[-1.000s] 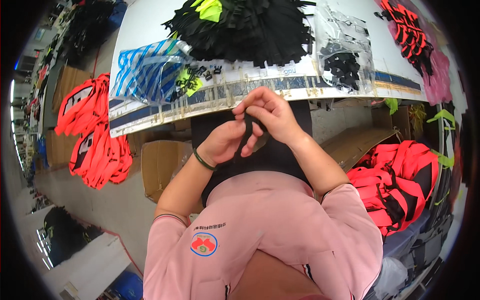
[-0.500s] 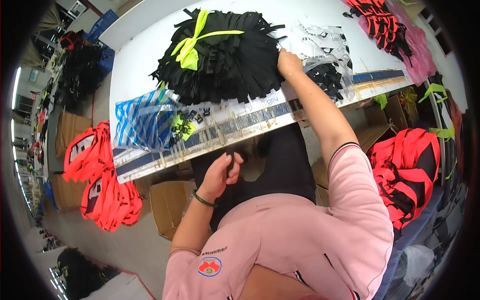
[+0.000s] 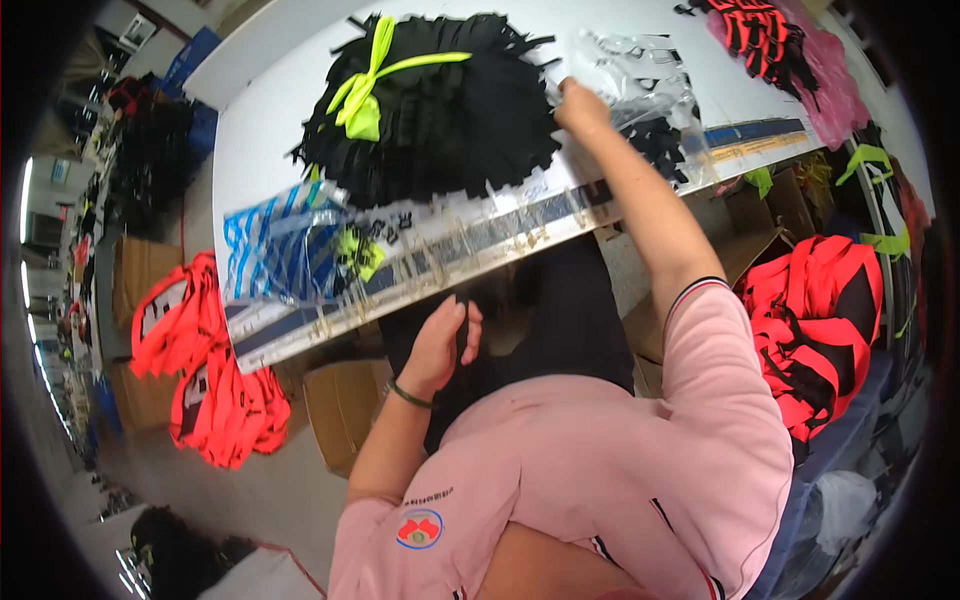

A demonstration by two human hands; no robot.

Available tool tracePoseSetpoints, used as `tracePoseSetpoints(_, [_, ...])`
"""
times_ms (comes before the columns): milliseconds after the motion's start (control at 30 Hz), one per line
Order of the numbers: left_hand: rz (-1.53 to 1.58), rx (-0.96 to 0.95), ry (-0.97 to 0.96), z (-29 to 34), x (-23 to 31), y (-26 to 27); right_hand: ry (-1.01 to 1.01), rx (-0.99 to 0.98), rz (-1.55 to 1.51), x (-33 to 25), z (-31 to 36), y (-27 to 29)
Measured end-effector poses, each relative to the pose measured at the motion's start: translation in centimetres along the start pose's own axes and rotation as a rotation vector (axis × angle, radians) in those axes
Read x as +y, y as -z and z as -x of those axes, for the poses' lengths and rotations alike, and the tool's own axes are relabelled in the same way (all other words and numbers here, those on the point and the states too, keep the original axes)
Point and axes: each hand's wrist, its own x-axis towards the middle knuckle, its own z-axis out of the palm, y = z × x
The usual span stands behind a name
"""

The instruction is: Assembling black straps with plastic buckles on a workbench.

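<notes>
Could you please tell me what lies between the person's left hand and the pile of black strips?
In the head view, the table's taped front edge lies between the left hand and the pile of black strips.

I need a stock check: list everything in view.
Table: one, white, upper middle
Strap pile: one, black, on table
Tied strip: one, neon yellow, atop pile
Striped bag: one, blue-white, table's front left
Buckles: several, black, by striped bag
Clear bag: one, transparent, right of pile
Bundles: several, orange-red and black, both sides
Plastic sheet: one, pink, table's right end
Boxes: several, brown, around table
Heaps: two, black, left background
Left hand: one, bare, below table's edge
Right hand: one, bare, by pile's right edge
</notes>
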Motion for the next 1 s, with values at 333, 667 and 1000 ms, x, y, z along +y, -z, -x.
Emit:
tracePoseSetpoints(333, [-0.095, 0.017, -0.086, -0.5, 0.4, -0.6, 0.264, -0.175, -0.154, 2.8, 4.6, 2.3])
tracePoseSetpoints(667, [0.565, 0.067, -0.210, -1.8, -0.5, 2.8, -0.137, -0.649, -1.024, -2.6, 23.7, 2.9])
tracePoseSetpoints(1000, [0.453, 0.258, -0.357, -2.1, -0.6, -0.3, 0.150, -0.764, -1.083, -6.4, 29.2, -1.3])
